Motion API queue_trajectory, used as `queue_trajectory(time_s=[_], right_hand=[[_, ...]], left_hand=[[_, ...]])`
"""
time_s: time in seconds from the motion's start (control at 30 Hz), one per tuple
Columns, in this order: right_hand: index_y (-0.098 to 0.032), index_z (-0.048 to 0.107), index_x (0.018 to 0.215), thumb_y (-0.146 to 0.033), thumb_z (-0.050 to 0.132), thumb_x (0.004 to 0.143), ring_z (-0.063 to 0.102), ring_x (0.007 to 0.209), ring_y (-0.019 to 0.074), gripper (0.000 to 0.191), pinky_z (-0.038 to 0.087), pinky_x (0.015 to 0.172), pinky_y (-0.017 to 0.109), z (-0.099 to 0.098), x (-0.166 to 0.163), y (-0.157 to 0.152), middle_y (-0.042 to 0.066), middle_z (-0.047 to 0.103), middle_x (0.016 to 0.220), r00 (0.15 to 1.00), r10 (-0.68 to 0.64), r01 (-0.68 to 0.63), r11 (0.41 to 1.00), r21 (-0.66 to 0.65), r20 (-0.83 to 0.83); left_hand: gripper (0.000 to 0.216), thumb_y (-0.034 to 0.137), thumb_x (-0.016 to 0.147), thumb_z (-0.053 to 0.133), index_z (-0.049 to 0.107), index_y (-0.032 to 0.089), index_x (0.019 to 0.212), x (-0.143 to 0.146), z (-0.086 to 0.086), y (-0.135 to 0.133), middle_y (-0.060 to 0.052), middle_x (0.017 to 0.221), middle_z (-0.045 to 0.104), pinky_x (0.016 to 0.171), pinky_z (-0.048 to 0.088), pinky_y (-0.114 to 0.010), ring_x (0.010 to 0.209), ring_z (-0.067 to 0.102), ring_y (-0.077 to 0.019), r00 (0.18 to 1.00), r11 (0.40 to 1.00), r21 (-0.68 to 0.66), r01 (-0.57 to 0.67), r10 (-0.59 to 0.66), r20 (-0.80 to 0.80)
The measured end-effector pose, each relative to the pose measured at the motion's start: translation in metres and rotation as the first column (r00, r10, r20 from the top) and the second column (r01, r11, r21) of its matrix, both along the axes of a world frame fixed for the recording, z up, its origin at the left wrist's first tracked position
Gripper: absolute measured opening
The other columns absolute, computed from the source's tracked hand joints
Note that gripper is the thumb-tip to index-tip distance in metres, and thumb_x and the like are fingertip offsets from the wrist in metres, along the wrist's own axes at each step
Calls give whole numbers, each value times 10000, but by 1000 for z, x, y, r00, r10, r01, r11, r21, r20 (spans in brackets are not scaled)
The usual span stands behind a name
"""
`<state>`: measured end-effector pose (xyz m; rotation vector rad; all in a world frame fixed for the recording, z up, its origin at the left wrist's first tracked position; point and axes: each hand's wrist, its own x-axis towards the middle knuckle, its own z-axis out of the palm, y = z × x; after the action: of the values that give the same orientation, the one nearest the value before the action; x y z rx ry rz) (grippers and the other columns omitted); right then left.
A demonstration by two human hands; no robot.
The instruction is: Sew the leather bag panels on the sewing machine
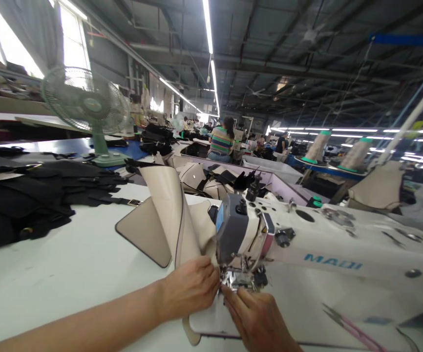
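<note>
A white sewing machine (328,244) lies across the table from the right, its head and needle area near the middle. A beige leather piece (167,215) with a dark edge stands curled up to the left of the needle. My left hand (191,286) pinches the lower edge of this piece right at the presser foot (239,279). My right hand (257,318) rests in front of the foot, fingertips pressing on the material there. What lies under the foot is hidden by my fingers.
Black fabric pieces (31,195) are piled on the white table (68,274) at the left, with a green fan (87,105) behind. More beige pieces (197,178) lie beyond. Thread cones (319,146) stand at the right. A person in a striped top (222,142) sits far back.
</note>
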<state>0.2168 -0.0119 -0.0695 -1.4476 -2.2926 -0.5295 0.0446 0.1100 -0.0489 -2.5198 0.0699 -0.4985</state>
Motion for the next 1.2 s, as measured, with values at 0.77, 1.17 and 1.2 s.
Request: queue_trajectory(time_s=[0.77, 1.17, 1.2], right_hand=[[-113, 586, 999, -135, 266, 1044, 538, 540, 164, 323, 252, 483, 329, -2, -1, 2, 12, 537, 686, 999, -22, 21, 999, -32, -25], [-113, 600, 1069, -140, 316, 1032, 567, 517, 143, 288, 336, 460, 285, -6, 4, 3, 12, 564, 676, 999, 48, -47, 998, 39, -17], [-111, 595, 1110, -150, 329, 1033, 576, 521, 139, 279, 355, 465, 275, -9, 7, 3, 13, 576, 685, 999, 54, -54, 998, 41, -1]], left_hand=[[69, 83, 864, 586, 628, 119, 823, -1, 4, 3, -54, 779, 599, 651, 392, -336, 702, 538, -189, 997, 997, -22, 69, -70, -20], [131, 94, 890, 551, 608, 120, 775, -4, 5, 4, -44, 733, 568, 604, 342, -326, 644, 518, -183, 996, 994, -66, 91, -90, 19], [137, 95, 892, 546, 603, 120, 770, -4, 5, 5, -44, 732, 569, 606, 342, -327, 641, 521, -183, 996, 994, -69, 87, -86, 22]])
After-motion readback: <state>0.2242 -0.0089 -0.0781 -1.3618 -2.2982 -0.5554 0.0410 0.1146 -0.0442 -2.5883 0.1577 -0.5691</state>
